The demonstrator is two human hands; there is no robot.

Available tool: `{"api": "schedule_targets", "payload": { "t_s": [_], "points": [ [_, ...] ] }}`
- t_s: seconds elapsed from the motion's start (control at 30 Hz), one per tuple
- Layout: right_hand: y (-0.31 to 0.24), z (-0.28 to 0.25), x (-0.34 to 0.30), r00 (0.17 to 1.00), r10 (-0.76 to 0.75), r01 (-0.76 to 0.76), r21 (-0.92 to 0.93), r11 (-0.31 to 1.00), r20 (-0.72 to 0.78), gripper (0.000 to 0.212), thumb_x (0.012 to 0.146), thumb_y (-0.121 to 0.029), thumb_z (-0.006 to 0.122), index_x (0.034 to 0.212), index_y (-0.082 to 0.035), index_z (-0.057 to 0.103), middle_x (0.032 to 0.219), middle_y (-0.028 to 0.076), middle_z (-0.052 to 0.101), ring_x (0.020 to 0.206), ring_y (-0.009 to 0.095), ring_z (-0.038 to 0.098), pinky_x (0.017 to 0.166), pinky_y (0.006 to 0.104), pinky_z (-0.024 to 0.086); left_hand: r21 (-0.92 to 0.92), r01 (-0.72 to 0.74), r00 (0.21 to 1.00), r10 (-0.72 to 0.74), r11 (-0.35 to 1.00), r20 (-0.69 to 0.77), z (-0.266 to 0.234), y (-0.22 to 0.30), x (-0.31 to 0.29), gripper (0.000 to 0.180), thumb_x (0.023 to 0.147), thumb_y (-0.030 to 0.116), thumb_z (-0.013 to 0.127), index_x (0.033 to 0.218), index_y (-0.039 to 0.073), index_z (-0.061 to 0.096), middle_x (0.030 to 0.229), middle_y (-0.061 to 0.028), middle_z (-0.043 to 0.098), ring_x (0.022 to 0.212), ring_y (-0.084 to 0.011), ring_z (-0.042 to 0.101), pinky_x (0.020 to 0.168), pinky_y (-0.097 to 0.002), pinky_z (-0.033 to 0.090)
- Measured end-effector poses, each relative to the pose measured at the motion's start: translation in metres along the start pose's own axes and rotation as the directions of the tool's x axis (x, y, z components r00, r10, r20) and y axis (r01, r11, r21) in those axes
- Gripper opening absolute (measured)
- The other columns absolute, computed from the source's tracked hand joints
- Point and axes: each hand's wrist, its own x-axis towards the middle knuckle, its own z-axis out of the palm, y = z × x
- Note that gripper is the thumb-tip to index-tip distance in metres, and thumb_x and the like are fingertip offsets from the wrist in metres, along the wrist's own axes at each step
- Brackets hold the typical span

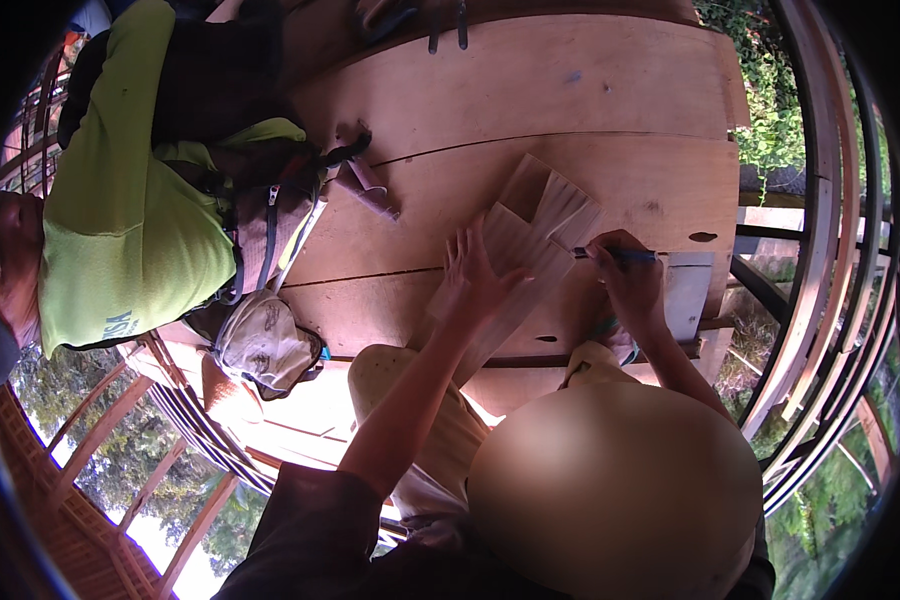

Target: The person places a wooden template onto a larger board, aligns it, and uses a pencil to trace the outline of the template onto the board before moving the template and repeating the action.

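My left hand (480,272) lies with fingers spread, pressing on a long wooden board (515,305) set at a slant across the planks. At the board's far end there is a darker brown rectangular patch (526,190) beside a paler wooden piece (567,207); I cannot tell how the two join. My right hand (630,280) grips a dark marking pen (620,256), its tip pointing left to the board's right edge. The fingers are closed round the pen.
Wide wooden planks (570,80) form the surface. At the left leans a person in a yellow-green shirt (135,240) with a waist bag. A tool (370,190) lies near them. A pale bag (260,340) sits at the front left edge. Curved railings (820,200) stand at the right.
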Motion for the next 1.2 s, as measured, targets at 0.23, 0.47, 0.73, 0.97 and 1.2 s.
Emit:
{"api": "schedule_targets", "payload": {
  "t_s": [0.23,0.47,0.73,0.97,1.2],
  "points": [
    [0.017,0.02,-0.01,0.957,-0.285,0.287,-0.057,0.956,0.048,0.029,0.096,-0.006,0.074,0.124,-0.004,0.073,0.113,0.018,0.076,0.099,0.029,0.077,0.085,0.0361,0.06,0.006,0.026,1.0,-0.026,1.0,0.017,0.003,0.0,0.002,0.119,0.071,0.047,0.095,0.161,0.005,0.029,0.153,-0.0252,0.044,0.141,-0.0517,0.04,0.121,-0.061,0.032],
    [0.016,0.026,-0.01,0.917,-0.393,0.4,-0.15,0.904,0.07,0.033,0.093,-0.002,0.075,0.126,-0.002,0.073,0.113,0.02,0.074,0.102,0.036,0.075,0.088,0.0392,0.06,0.028,0.025,1.0,-0.025,0.999,-0.004,0.005,-0.003,0.002,0.121,0.069,0.048,0.095,0.161,0.006,0.029,0.152,-0.0239,0.045,0.143,-0.0506,0.04,0.122,-0.0611,0.031],
    [0.008,0.021,-0.005,0.911,-0.39,0.408,-0.161,0.899,0.13,0.03,0.093,-0.003,0.074,0.123,0.001,0.073,0.111,0.02,0.074,0.098,0.037,0.074,0.086,0.0412,0.059,0.022,0.036,0.999,-0.036,0.999,0.016,0.006,0.0,0.001,0.12,0.07,0.048,0.094,0.161,0.006,0.028,0.152,-0.0244,0.045,0.145,-0.0498,0.039,0.125,-0.0612,0.027],
    [0.033,-0.007,-0.026,0.908,-0.364,0.419,-0.428,0.801,0.209,0.029,0.09,-0.001,0.075,0.119,0.001,0.073,0.106,0.021,0.075,0.094,0.037,0.074,0.082,0.0417,0.059,0.046,0.013,1.0,-0.013,0.999,-0.002,0.005,0.0,0.001,0.12,0.071,0.05,0.093,0.161,0.004,0.027,0.154,-0.0258,0.044,0.146,-0.0497,0.039,0.126,-0.0612,0.025],
    [0.019,-0.006,-0.031,0.927,-0.369,0.373,-0.312,0.874,0.073,0.03,0.092,0.003,0.072,0.121,0.0,0.073,0.108,0.019,0.075,0.096,0.032,0.076,0.084,0.0386,0.059,0.02,0.042,0.998,-0.043,0.999,0.036,0.004,-0.002,0.002,0.12,0.073,0.049,0.093,0.162,0.005,0.026,0.155,-0.026,0.044,0.147,-0.0497,0.038,0.128,-0.0605,0.024]
  ]
}}
